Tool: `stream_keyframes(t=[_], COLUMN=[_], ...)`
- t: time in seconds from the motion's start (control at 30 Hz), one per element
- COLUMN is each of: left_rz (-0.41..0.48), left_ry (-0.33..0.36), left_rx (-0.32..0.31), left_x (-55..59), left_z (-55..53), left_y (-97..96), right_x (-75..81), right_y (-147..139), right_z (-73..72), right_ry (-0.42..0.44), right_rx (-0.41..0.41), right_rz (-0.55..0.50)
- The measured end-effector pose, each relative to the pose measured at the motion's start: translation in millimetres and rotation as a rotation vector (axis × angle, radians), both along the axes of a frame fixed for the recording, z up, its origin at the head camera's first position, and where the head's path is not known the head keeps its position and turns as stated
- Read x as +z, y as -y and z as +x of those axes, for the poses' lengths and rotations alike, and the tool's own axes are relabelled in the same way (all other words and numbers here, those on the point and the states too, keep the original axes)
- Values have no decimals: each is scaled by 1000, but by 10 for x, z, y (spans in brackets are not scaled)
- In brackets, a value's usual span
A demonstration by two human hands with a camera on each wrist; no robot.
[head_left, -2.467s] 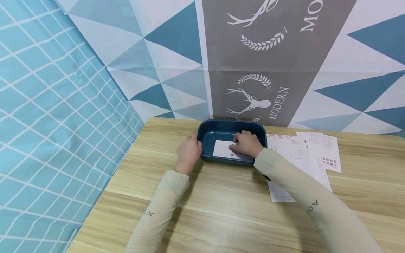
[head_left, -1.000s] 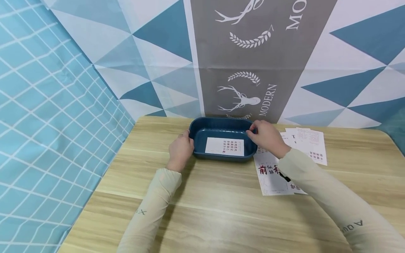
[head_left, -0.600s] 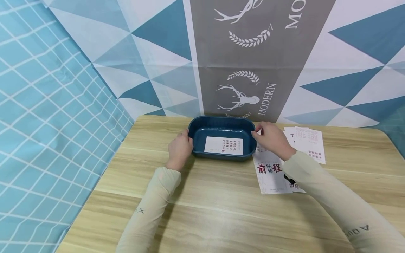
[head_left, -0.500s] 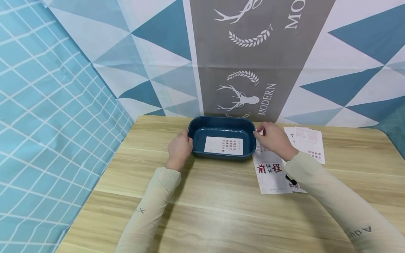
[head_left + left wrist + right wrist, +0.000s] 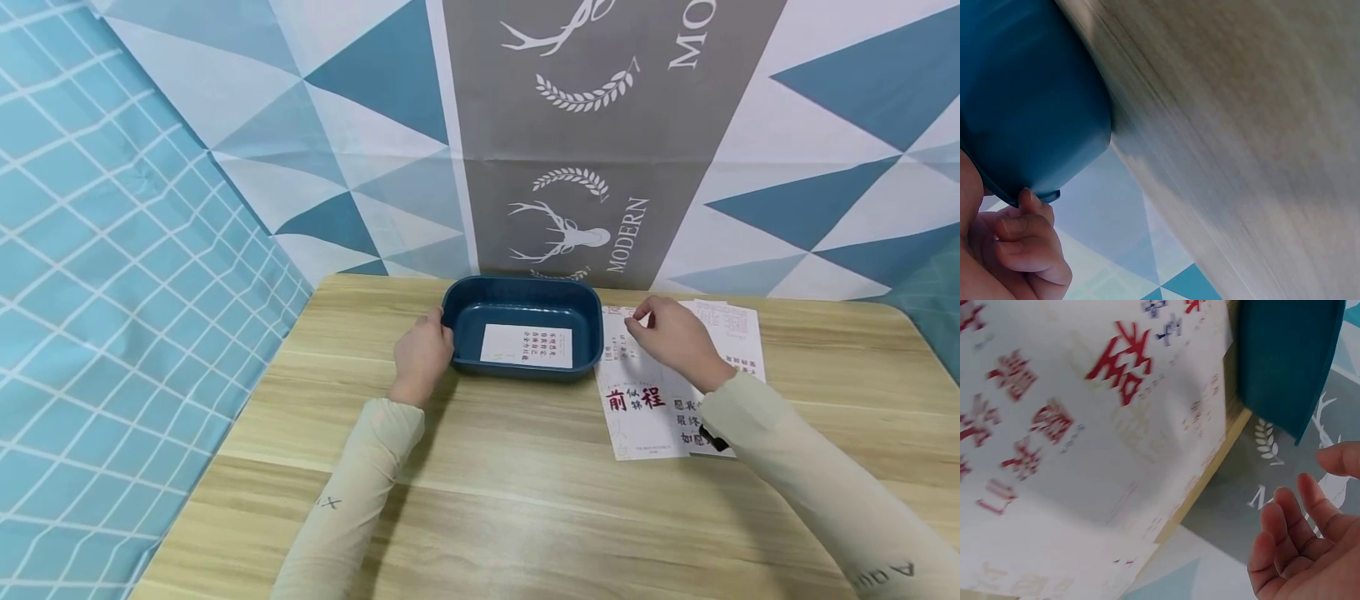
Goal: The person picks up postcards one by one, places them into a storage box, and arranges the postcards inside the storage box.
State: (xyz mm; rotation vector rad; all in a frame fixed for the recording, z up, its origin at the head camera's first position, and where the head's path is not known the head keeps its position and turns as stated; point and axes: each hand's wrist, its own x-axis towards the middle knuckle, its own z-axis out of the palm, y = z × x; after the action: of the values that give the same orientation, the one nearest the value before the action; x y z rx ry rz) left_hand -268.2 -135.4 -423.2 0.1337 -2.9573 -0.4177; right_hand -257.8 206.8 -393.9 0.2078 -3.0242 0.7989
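Observation:
A dark blue rectangular basin (image 5: 522,371) with rounded corners stands against the wall at the table's back edge. Inside it, flat on the bottom, lies a white printed card (image 5: 527,346). My left hand (image 5: 422,354) grips the basin's left rim; in the left wrist view its fingers (image 5: 1029,244) curl at that rim. To the right of the basin, my right hand (image 5: 678,340) hovers over several white cards (image 5: 645,425) with red and dark lettering. Its thumb and fingers (image 5: 1285,519) are loosely bent and apart, with nothing between them.
The cards overlap on the wooden table (image 5: 510,500) beside the basin's right end. A patterned wall covering (image 5: 555,167) rises directly behind the basin. To the left hangs a blue gridded sheet (image 5: 112,292).
My right hand has left the card in the basin, passed the right rim and moved right over the loose cards. My left hand has kept its grip on the left rim.

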Motion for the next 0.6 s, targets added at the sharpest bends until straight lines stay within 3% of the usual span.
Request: stream_keyframes(t=[0.6], left_rz=[2], left_ry=[-5], left_rx=[-2], left_x=[2], left_z=[-1], left_y=[-3], right_x=[-178], right_y=[-509], right_z=[178], right_ry=[35], right_rx=[-100], right_rz=[-13])
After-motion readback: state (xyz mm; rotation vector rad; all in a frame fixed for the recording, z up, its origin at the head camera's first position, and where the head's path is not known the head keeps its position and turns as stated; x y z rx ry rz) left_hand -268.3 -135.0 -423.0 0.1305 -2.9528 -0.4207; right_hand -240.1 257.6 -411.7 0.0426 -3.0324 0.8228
